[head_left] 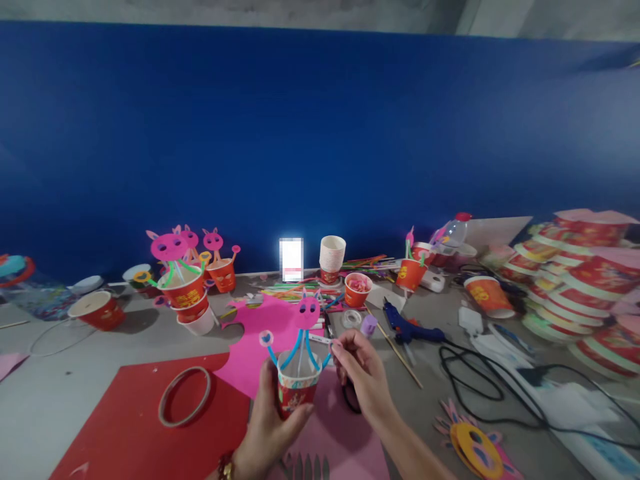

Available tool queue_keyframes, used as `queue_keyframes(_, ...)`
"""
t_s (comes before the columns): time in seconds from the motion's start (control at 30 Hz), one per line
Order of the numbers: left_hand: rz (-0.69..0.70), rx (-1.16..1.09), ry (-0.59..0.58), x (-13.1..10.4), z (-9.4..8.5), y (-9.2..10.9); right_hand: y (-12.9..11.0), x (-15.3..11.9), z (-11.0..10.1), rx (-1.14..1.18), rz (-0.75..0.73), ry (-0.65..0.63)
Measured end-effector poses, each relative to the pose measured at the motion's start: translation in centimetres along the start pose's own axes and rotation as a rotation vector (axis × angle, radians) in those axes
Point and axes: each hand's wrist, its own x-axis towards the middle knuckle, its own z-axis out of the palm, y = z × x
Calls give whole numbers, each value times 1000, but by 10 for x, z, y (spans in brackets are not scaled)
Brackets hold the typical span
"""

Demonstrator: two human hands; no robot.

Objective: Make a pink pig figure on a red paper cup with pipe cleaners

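Note:
My left hand [265, 430] is wrapped round a red and white paper cup [295, 395], held upright above the pink sheet. Out of the cup's mouth rise blue pipe cleaners [296, 347] that bear a pink paper animal face [308, 311] with ears and dark eyes. A bent blue stem on the cup's left ends in a small round paper piece [267, 339]. On the other side, my right hand [365, 377] pinches the tip of the right blue pipe cleaner [327, 361]; its fingers hide most of what sits at that tip.
Red card [125, 413] with a tape roll [163, 408] lies left. Finished cups [187, 297] with pink faces stand behind it. A blue glue gun [407, 325], its black cord [480, 408] and a power strip [595, 447] lie right, below stacked red cups [595, 280].

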Motion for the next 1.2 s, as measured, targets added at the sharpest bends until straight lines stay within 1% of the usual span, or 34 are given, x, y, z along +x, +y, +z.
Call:
queue_keyframes(0.13,5,-10,5,0,-1,-3,-2,0,0,-17,-11,6)
queue_keyframes(0.27,4,-31,-6,2,0,5,-4,0,-1,-25,-30,45)
queue_keyframes(0.4,-22,-57,-23,3,1,12,-2,0,-1,39,-31,91)
queue_keyframes(0.5,-46,-91,-22,3,1,8,0,1,-1,48,-28,111)
queue_keyframes(0.63,-111,-137,40,2,1,-1,0,0,-1,72,-32,124)
queue_keyframes(0.73,-70,-151,21,2,1,1,3,-1,-3,160,-41,150)
queue_keyframes(0.83,4,-165,-21,3,2,10,6,-1,-5,179,-9,165)
queue_keyframes(0.9,31,-168,-29,4,3,17,7,-2,-4,85,4,119)
queue_keyframes(1.0,48,-155,-31,5,3,22,8,-7,2,-135,-47,-57)
queue_keyframes(1.1,65,-146,-30,5,3,21,11,-16,8,-326,-84,-217)
queue_keyframes(1.2,75,-93,-32,5,3,18,17,-22,11,-437,-87,-278)
